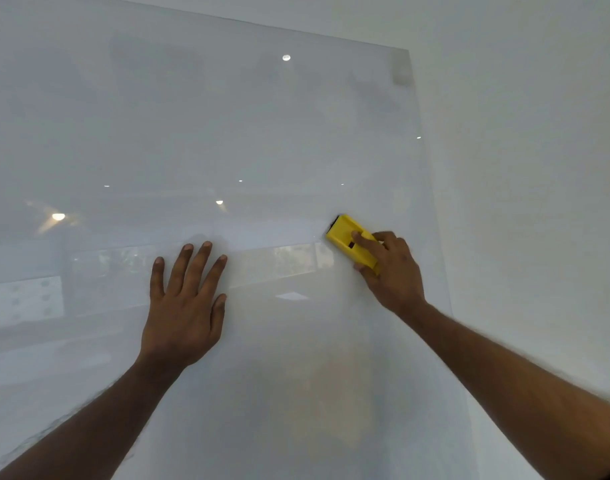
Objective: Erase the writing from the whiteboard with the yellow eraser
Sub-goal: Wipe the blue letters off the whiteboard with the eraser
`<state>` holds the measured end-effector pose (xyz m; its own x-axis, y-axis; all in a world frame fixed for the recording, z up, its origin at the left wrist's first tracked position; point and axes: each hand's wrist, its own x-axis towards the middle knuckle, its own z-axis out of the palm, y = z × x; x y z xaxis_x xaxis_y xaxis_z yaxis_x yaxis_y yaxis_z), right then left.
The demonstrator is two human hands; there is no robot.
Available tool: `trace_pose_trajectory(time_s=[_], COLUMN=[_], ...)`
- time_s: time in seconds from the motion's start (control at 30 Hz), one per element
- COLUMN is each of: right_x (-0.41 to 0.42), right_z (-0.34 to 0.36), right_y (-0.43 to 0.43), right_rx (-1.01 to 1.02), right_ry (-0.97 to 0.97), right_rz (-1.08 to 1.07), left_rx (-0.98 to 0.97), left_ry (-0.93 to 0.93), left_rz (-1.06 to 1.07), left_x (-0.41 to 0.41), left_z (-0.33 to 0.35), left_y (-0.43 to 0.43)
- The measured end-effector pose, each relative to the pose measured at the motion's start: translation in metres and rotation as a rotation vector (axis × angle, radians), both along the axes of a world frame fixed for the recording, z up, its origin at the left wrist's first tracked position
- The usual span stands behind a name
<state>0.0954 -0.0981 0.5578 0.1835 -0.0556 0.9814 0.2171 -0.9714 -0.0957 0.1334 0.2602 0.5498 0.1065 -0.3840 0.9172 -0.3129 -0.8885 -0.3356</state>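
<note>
A glossy glass whiteboard fills most of the view and hangs on a white wall. No writing shows on it, only faint smudges and reflections. My right hand grips the yellow eraser and presses it flat on the board near the board's right edge. The eraser's dark felt peeks out at its upper left corner. My left hand lies flat on the board with its fingers spread, left of the eraser and a little lower, holding nothing.
The board's right edge runs down just right of the eraser, with bare white wall beyond. Ceiling lights and a window reflect in the glass. A round mounting stud sits near the top.
</note>
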Motion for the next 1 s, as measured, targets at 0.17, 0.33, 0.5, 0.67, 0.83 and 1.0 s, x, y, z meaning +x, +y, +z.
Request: trace_pose_trajectory(time_s=[0.17, 0.33, 0.5, 0.67, 0.83, 1.0], right_x=[-0.005, -0.008, -0.002, -0.004, -0.006, -0.003], right_z=[-0.083, -0.036, 0.021, -0.054, -0.022, 0.042], right_y=[0.021, 0.008, 0.001, 0.013, 0.0, -0.005], right_rx=[-0.414, -0.342, 0.03, -0.199, -0.125, 0.13], right_ry=[0.069, 0.03, 0.038, 0.066, 0.07, 0.047], right_rz=[0.076, 0.001, -0.046, 0.009, -0.029, -0.019], left_rx=[-0.003, -0.002, -0.007, 0.0, 0.005, 0.007], left_ry=[0.001, 0.032, 0.022, 0.03, 0.056, 0.046], left_rz=[0.031, 0.033, 0.021, 0.022, 0.022, 0.019], left_x=[-0.006, -0.008, -0.005, -0.006, -0.008, -0.005], left_z=[0.002, 0.003, -0.001, -0.003, -0.001, -0.002], left_y=[0.0, 0.0, 0.0, 0.002, 0.002, 0.002])
